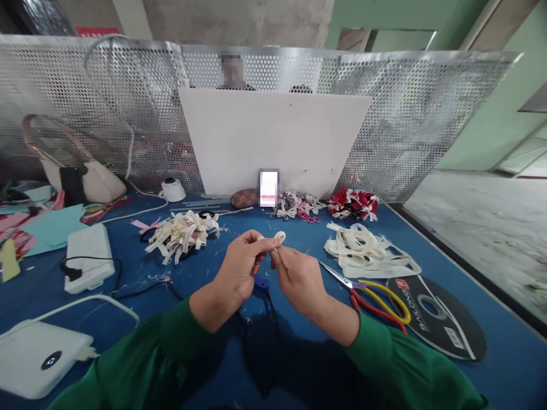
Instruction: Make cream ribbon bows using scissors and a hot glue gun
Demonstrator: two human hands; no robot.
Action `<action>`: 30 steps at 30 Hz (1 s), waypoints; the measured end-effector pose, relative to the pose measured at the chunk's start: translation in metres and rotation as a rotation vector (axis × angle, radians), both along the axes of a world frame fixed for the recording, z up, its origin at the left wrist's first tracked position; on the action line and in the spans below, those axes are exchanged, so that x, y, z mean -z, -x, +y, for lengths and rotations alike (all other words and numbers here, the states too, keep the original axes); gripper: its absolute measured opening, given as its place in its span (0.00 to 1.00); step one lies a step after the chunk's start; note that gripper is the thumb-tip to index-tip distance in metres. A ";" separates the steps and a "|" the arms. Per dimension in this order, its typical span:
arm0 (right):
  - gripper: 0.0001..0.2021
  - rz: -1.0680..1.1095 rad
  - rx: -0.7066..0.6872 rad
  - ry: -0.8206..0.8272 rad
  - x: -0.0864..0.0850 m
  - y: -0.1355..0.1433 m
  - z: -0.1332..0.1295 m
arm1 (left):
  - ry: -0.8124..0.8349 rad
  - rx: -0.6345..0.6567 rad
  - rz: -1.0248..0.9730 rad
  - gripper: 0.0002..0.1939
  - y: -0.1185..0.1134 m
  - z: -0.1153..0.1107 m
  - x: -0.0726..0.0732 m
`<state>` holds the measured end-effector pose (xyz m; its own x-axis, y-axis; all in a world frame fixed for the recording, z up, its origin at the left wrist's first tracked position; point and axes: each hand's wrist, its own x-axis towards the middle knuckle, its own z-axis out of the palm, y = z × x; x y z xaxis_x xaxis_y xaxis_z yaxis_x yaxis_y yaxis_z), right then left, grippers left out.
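Observation:
Over the middle of the blue table, my left hand [240, 263] pinches a small looped cream ribbon [280, 237] between thumb and forefinger. Close beside it, my right hand [302, 279] is closed with its fingertips on the lower part of the same ribbon, most of which the fingers hide. Under the hands lies a blue tool [261, 283] with a bit of orange and a black cord; its kind is mostly hidden. Scissors [363, 290] with yellow and red handles rest right of my right hand. Beyond them is a loose pile of cream ribbon [363, 250].
A heap of ribbon bows [183, 232] lies left, and red and white bows [352, 204] at the back right. A lit phone [269, 189] leans on a white board [273, 136]. A black disc [444, 319], a power strip [89, 257] and a power bank [47, 359] flank the arms.

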<state>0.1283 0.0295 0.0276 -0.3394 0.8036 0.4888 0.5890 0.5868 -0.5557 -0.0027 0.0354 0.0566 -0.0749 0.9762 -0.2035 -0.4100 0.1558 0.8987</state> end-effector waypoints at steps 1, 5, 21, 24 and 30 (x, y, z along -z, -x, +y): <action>0.16 -0.015 0.012 -0.014 0.002 0.000 0.000 | 0.040 0.014 -0.009 0.18 0.001 0.000 0.000; 0.16 0.030 -0.025 0.021 0.002 -0.003 0.005 | 0.079 0.078 -0.048 0.17 0.002 0.001 -0.003; 0.09 0.911 -0.257 0.635 -0.034 -0.025 0.016 | -0.241 0.119 0.265 0.18 -0.001 -0.007 -0.014; 0.08 0.945 -0.298 0.755 -0.036 -0.026 0.017 | -0.221 0.163 0.251 0.18 0.000 -0.005 -0.013; 0.12 0.750 -0.380 0.778 -0.039 -0.034 0.021 | -0.229 0.196 0.258 0.18 0.004 -0.005 -0.014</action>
